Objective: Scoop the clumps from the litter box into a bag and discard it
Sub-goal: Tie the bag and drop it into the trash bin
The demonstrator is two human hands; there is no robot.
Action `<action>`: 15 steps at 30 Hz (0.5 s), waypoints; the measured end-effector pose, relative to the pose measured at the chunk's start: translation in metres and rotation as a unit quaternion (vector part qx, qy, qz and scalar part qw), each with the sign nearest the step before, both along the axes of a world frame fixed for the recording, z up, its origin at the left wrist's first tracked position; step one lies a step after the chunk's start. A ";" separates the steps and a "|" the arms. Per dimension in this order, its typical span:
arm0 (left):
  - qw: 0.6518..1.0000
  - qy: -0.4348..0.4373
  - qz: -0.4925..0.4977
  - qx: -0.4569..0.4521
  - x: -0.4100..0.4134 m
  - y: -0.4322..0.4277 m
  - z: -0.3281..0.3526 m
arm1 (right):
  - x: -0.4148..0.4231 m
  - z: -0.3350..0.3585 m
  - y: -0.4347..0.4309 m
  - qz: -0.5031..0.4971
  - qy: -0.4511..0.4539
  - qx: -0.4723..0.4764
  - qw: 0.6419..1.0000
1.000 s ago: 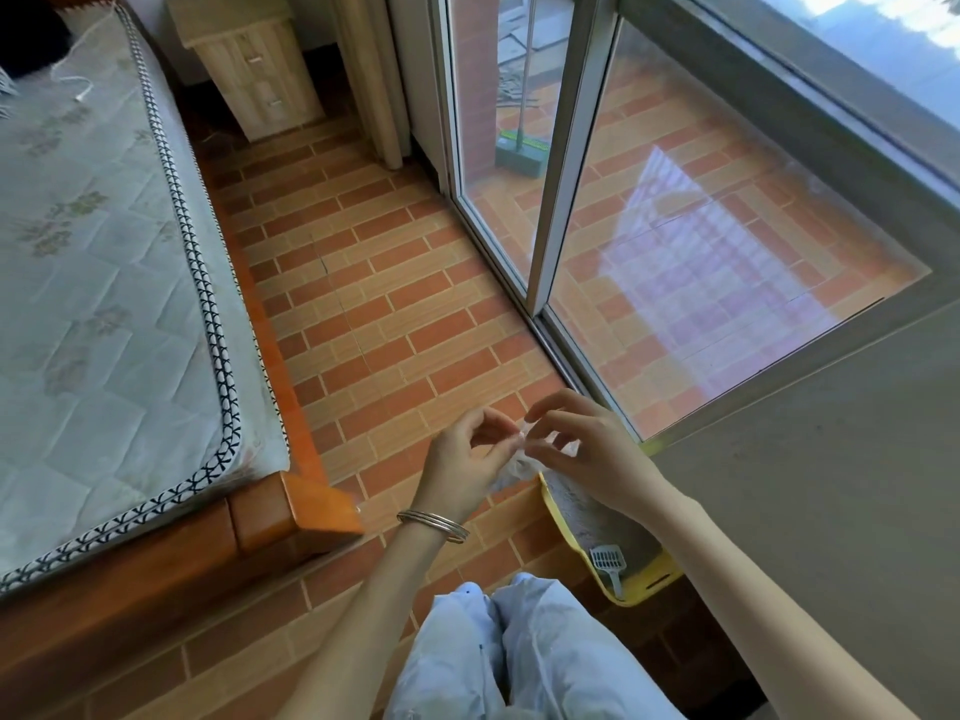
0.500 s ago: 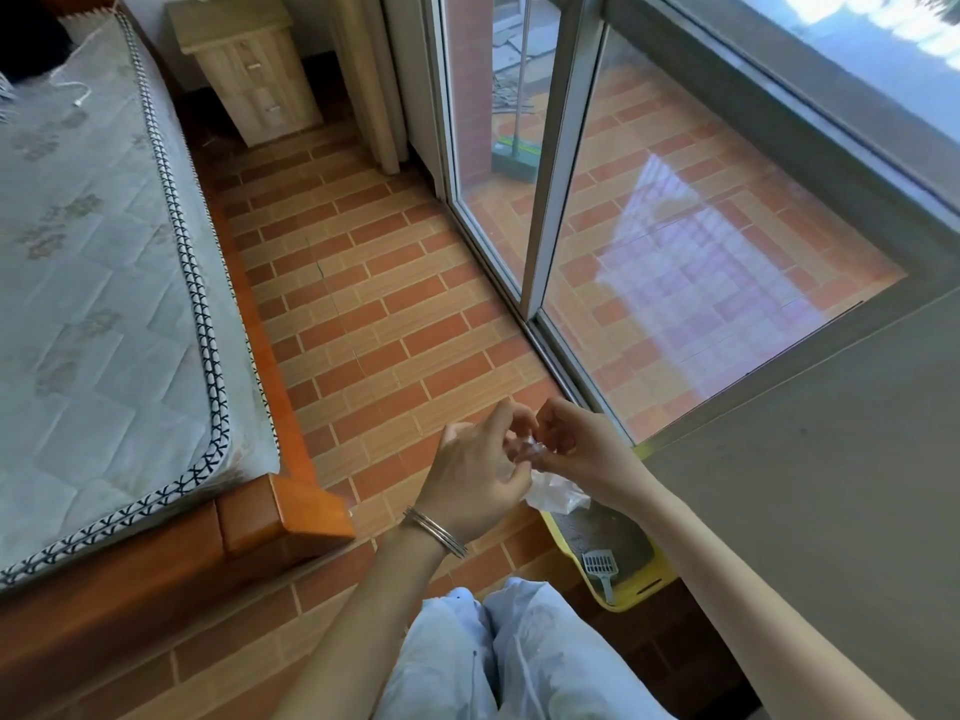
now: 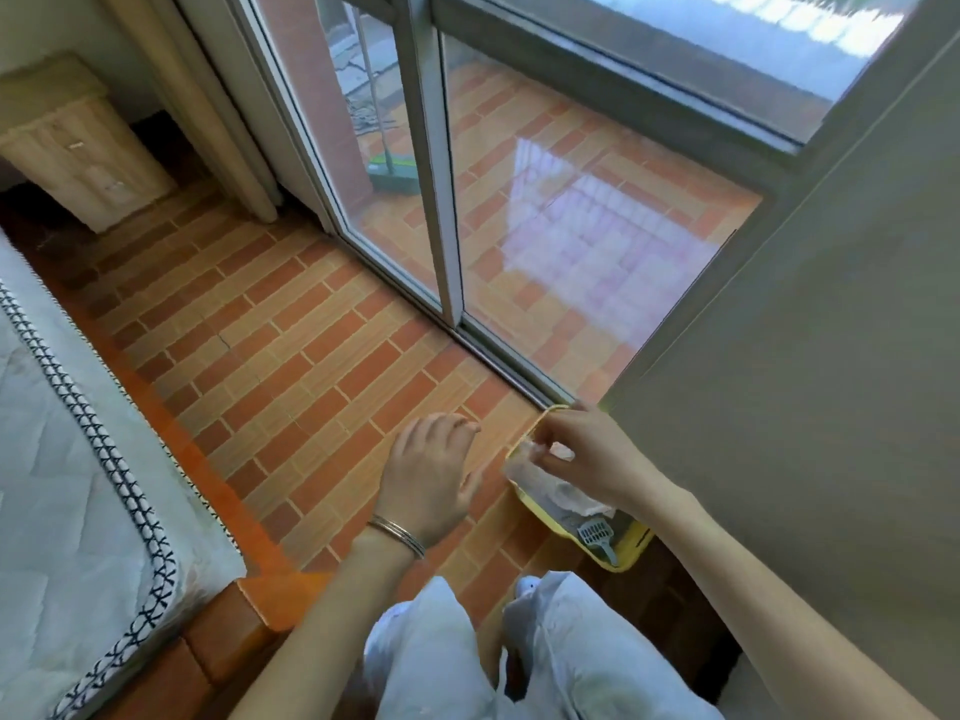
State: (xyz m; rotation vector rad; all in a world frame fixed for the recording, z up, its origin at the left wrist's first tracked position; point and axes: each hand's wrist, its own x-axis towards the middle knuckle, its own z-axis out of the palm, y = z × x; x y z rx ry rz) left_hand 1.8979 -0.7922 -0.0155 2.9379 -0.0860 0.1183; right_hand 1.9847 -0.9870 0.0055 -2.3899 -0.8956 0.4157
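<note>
A yellow litter box (image 3: pixel 636 553) stands on the tiled floor against the grey wall, by the sliding door. A grey scoop (image 3: pixel 596 535) lies inside it at the near end. My right hand (image 3: pixel 592 454) pinches a thin clear plastic bag (image 3: pixel 540 480) that hangs over the box, hiding most of the litter. My left hand (image 3: pixel 428 478) hovers over the floor to the left of the bag with loosely spread fingers, holding nothing. A metal bangle sits on that wrist.
A bed with a white quilted mattress (image 3: pixel 57 511) and orange wooden frame fills the left. A pale wooden nightstand (image 3: pixel 78 148) stands far left. The glass sliding door (image 3: pixel 426 200) runs ahead, the grey wall (image 3: pixel 805 381) on the right. My knees (image 3: pixel 498 646) are below.
My left hand has let go of the bag and moved left, away from it. The right hand still holds the bag over the box. The camera has swung to the right.
</note>
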 end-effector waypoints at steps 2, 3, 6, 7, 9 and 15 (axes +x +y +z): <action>0.997 0.020 -0.046 0.057 0.009 0.018 -0.011 | -0.011 -0.003 0.003 -0.056 -0.030 -0.008 0.998; 0.995 0.027 -0.064 0.078 0.013 0.026 -0.015 | -0.018 -0.005 0.005 -0.082 -0.051 -0.012 0.995; 0.986 0.055 -0.115 0.103 0.024 0.048 -0.023 | -0.042 -0.015 0.019 -0.167 -0.106 -0.031 0.980; 0.983 0.064 -0.134 0.104 0.026 0.054 -0.026 | -0.052 -0.019 0.025 -0.198 -0.110 -0.039 0.973; 0.976 0.081 -0.178 0.097 0.029 0.065 -0.034 | -0.073 -0.026 0.037 -0.257 -0.108 -0.048 0.959; 0.941 0.072 -0.323 0.075 0.017 0.088 -0.042 | -0.150 -0.034 0.067 -0.425 -0.035 -0.023 0.904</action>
